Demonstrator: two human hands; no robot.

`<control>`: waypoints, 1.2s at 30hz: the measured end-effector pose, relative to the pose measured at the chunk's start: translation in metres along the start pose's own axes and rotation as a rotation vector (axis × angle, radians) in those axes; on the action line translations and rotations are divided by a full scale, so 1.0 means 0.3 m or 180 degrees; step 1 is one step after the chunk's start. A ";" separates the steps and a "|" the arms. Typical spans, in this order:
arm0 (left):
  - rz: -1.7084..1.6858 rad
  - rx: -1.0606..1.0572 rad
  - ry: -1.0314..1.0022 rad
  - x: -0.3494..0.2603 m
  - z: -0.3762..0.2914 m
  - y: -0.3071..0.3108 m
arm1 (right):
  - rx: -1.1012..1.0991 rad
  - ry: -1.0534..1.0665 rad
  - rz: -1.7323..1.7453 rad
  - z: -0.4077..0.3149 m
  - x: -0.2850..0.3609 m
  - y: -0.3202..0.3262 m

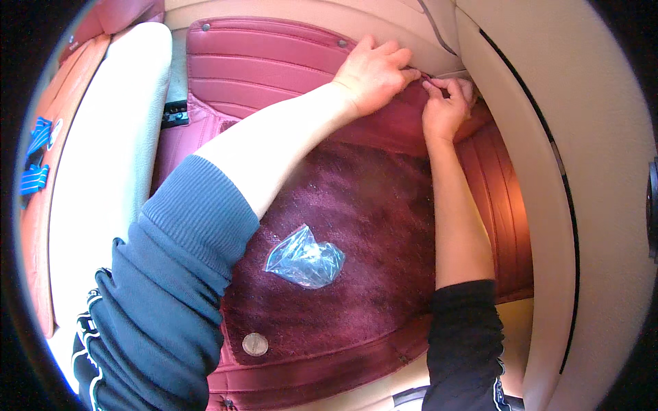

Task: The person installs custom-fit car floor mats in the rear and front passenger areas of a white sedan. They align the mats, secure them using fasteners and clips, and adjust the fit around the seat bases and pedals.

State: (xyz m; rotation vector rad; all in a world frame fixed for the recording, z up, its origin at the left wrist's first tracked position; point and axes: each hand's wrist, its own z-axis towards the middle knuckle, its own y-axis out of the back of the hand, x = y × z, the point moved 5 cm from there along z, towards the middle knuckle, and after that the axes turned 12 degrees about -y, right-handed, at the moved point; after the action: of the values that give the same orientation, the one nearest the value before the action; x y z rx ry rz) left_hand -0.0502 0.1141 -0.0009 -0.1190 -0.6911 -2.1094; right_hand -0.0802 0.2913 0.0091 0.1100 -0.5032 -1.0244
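A maroon leather-like car floor mat (267, 56) with stitched ridges lines the footwell and rises up its far wall. My left hand (378, 74) reaches across to the mat's upper right edge, thumb and finger pinched at it. Close beside it, my right hand (448, 107) pinches the same edge at the corner by the beige side panel (529, 154). What lies between the fingertips is mostly hidden. Nearer to me, a dark maroon carpet layer (375, 205) covers the mat's middle, and a crumpled clear plastic bag (307, 258) rests on it.
A round metal badge (255, 344) sits at the carpet's near left corner. Snap-like studs (205, 27) dot the mat's far edge. On the left stands a pale seat side (113, 128), with a metal seat rail (176, 114) beside it. Blue striped straps (36, 177) lie farther left.
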 end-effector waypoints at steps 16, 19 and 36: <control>0.0096 -0.0106 0.0380 0.003 0.022 0.010 | -0.0169 0.0108 0.0312 -0.017 -0.003 -0.005; -0.0062 -0.0089 0.0920 -0.002 0.033 0.010 | -0.0296 0.0565 -0.0291 -0.037 0.020 -0.002; 0.0171 -0.0061 -0.0325 -0.036 -0.012 0.021 | -0.0372 -0.0051 0.0053 -0.052 0.014 -0.020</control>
State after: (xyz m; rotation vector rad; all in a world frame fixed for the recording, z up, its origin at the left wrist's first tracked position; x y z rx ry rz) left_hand -0.0382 0.1174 -0.0048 -0.2546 -0.7203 -2.0699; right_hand -0.0761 0.2824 -0.0049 -0.0062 -0.4569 -1.0367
